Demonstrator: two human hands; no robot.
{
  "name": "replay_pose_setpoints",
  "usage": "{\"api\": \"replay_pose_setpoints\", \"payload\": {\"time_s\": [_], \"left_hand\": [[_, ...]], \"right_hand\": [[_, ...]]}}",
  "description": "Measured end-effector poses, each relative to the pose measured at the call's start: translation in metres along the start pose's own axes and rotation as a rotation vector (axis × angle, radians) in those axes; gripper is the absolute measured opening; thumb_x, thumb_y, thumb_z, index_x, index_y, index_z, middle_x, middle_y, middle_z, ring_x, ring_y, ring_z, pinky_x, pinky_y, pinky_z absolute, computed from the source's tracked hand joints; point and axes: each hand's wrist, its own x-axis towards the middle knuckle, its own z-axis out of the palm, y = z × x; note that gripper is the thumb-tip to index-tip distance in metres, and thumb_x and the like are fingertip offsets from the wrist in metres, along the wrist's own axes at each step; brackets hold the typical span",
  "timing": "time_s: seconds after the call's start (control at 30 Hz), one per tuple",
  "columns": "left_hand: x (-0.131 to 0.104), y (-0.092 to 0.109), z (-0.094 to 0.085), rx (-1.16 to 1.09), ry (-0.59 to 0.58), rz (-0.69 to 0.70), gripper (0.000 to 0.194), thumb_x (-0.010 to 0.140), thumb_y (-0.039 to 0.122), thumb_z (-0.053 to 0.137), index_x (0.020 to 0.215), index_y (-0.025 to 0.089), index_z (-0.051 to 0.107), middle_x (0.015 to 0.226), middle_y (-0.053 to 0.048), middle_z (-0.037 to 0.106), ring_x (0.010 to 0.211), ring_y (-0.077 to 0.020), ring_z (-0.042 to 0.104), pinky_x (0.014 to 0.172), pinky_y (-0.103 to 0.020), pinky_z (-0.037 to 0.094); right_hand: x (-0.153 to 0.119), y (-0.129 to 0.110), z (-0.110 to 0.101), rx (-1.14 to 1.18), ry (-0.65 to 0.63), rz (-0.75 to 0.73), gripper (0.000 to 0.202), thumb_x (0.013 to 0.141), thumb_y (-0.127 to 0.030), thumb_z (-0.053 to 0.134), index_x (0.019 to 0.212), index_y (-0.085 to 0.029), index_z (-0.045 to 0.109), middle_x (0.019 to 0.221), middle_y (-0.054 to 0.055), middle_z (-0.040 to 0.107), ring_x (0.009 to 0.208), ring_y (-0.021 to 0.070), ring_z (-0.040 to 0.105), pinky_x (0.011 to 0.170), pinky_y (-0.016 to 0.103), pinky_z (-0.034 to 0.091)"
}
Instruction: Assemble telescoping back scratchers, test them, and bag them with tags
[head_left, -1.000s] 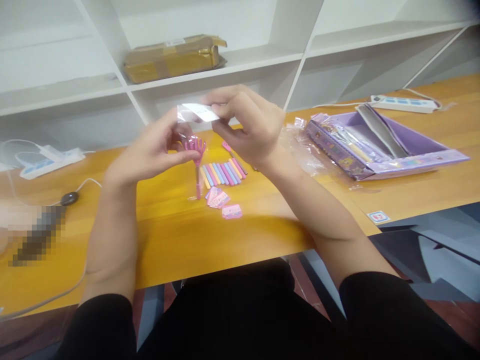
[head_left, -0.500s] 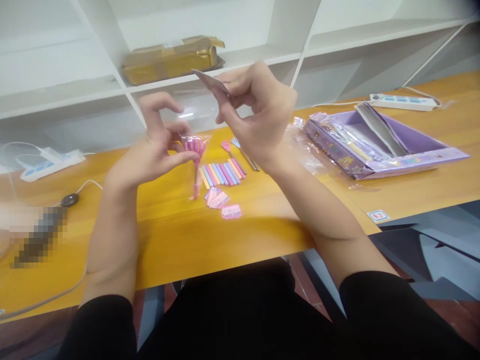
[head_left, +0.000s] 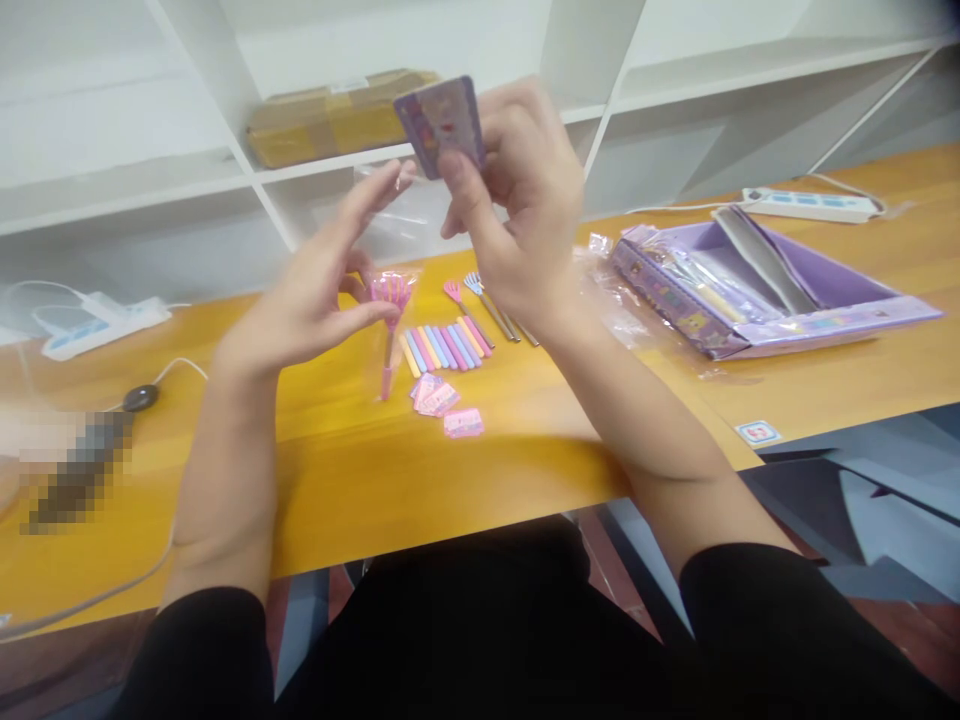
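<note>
My left hand point(head_left: 315, 285) grips a clear plastic bag point(head_left: 409, 215) between thumb and curled fingers, with the index finger stretched out. Inside the bag hangs a pink claw-headed back scratcher point(head_left: 387, 345). Raised higher, my right hand point(head_left: 529, 190) pinches a small purple printed card point(head_left: 442, 125), its picture side turned towards me. Below, on the table, lies a row of several pastel sticks point(head_left: 446, 345). A few pink cards point(head_left: 435, 395) overlap in front of the row, and a single pink card point(head_left: 463, 423) lies apart. Behind are pink and blue claw-headed back scratchers point(head_left: 480, 290) with metal rods.
A purple box point(head_left: 780, 285) with packaged items stands on the right, crumpled clear wrapping point(head_left: 611, 300) beside it. White shelves hold a taped cardboard package point(head_left: 322, 120). Power strips point(head_left: 105, 325) and cables lie left and right. The table's front edge is near my body.
My right hand has risen slightly and tilted the card from edge-on to face-on. My left index finger has straightened; the bagged back scratcher stays in about the same place.
</note>
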Motion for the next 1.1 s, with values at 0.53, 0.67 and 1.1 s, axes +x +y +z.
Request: {"api": "replay_pose_setpoints", "payload": {"time_s": [0.53, 0.67, 1.1], "left_hand": [[0.001, -0.006, 0.002, -0.078, 0.020, -0.058, 0.097, 0.084, 0.046, 0.102, 0.168, 0.045, 0.053, 0.180, -0.005, 0.054, 0.174, -0.0431, 0.039, 0.096, -0.041, 0.066], [0.001, -0.007, 0.002, -0.081, 0.002, -0.074, 0.093, 0.085, 0.049, 0.102, 0.166, 0.041, 0.056, 0.177, -0.007, 0.057, 0.173, -0.0432, 0.042, 0.094, -0.039, 0.067], [0.019, -0.056, 0.002, -0.004, -0.025, 0.345, 0.124, 0.083, 0.054, 0.099, 0.181, 0.064, 0.024, 0.196, 0.003, 0.021, 0.183, -0.0513, 0.021, 0.070, -0.041, 0.074]], "right_hand": [[0.003, 0.025, 0.005, 0.183, -0.186, 0.088, 0.018, 0.122, -0.048, 0.056, 0.130, -0.033, 0.054, 0.133, 0.003, 0.076, 0.097, 0.0160, 0.079, 0.093, 0.027, 0.069], [0.003, 0.032, 0.010, 0.272, -0.161, 0.040, 0.028, 0.121, -0.056, 0.061, 0.129, -0.033, 0.048, 0.127, 0.000, 0.073, 0.094, 0.0126, 0.076, 0.089, 0.025, 0.068], [0.010, 0.022, 0.019, 0.625, -0.010, -0.019, 0.023, 0.106, -0.029, 0.078, 0.106, -0.030, 0.055, 0.100, -0.003, 0.066, 0.077, 0.0138, 0.072, 0.074, 0.030, 0.062]]}}
